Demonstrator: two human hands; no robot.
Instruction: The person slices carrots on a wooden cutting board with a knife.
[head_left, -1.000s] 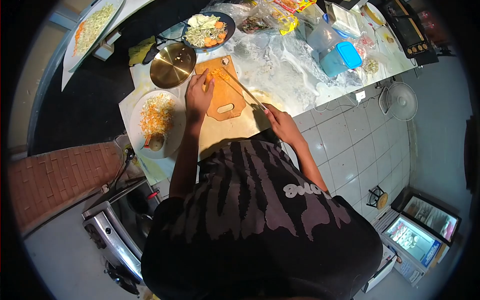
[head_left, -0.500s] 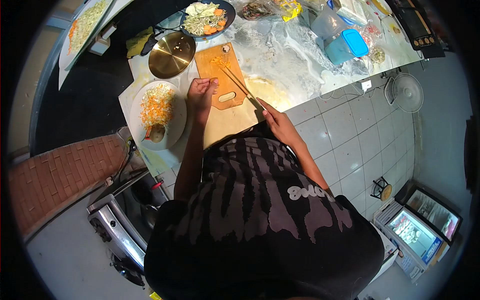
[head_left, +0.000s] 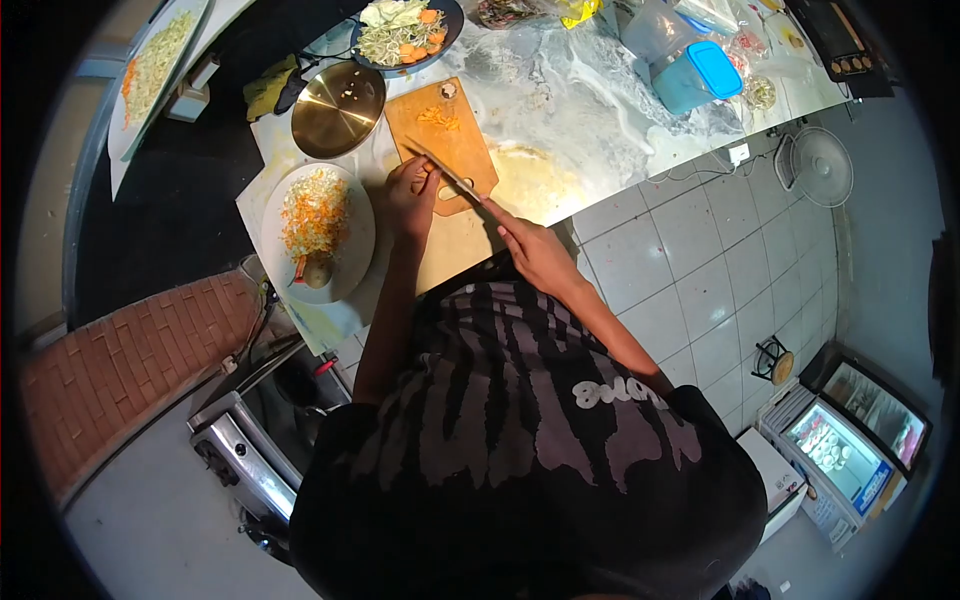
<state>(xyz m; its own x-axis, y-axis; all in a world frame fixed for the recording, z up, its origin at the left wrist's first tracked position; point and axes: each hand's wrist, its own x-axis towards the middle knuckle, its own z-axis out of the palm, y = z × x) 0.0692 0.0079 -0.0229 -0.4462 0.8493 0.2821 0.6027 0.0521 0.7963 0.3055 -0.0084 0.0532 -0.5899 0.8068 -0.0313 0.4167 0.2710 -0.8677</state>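
Observation:
My right hand [head_left: 535,252] is closed around the handle of a long knife [head_left: 458,181], its blade slanting up and left over the wooden cutting board [head_left: 475,150]. Pinched in the fingers of my left hand [head_left: 408,203] is a small orange carrot piece [head_left: 429,166], mostly hidden by the fingers. The blade lies at or against that piece; I cannot tell if it is cutting in. Chopped carrot [head_left: 438,119] lies in a loose pile on the board's far half. Left of my left hand, a white plate [head_left: 357,250] bears finely chopped carrot and pale vegetables, with a round brownish thing [head_left: 318,272] at its near end.
A brassy round pan or lid [head_left: 340,112] sits beyond the plate. Behind it, a dark plate [head_left: 455,38] holds sprouts, cabbage and carrot slices. A blue-lidded container [head_left: 713,70] stands at the back right. A stove [head_left: 245,460] is at lower left, a fan [head_left: 820,168] at right.
The knife has come back from the carrot pile to my left fingers, my right hand moving left and nearer. My left hand has turned inward around the carrot piece. The view has shifted slightly.

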